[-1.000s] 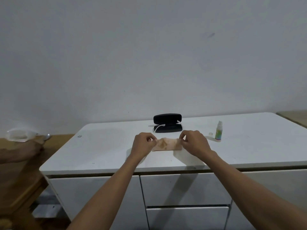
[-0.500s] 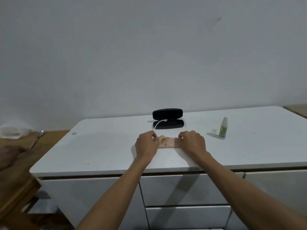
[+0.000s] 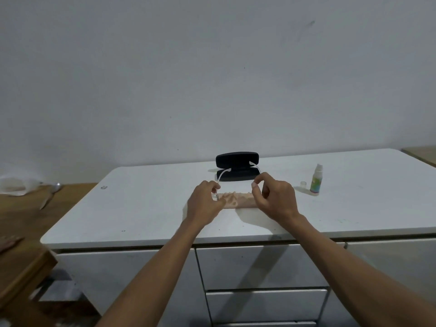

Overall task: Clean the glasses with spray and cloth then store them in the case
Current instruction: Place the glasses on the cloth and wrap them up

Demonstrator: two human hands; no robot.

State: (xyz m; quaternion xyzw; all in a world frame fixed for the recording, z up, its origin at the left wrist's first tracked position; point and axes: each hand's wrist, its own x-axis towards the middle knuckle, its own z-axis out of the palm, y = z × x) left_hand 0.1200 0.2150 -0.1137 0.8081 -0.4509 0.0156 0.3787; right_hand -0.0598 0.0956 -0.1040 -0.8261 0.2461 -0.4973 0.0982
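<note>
Head view: glasses being handled just in front of the open case.
Left hand and right hand are each pinching one end of the clear glasses over the cloth on the counter; spray standing right. Judged step: storing; next, folding temples toward case.

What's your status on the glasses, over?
Left hand and right hand pinching the clear glasses at the temples, over the cloth. Case open behind. Spray bottle uncapped, clear of path.
</note>
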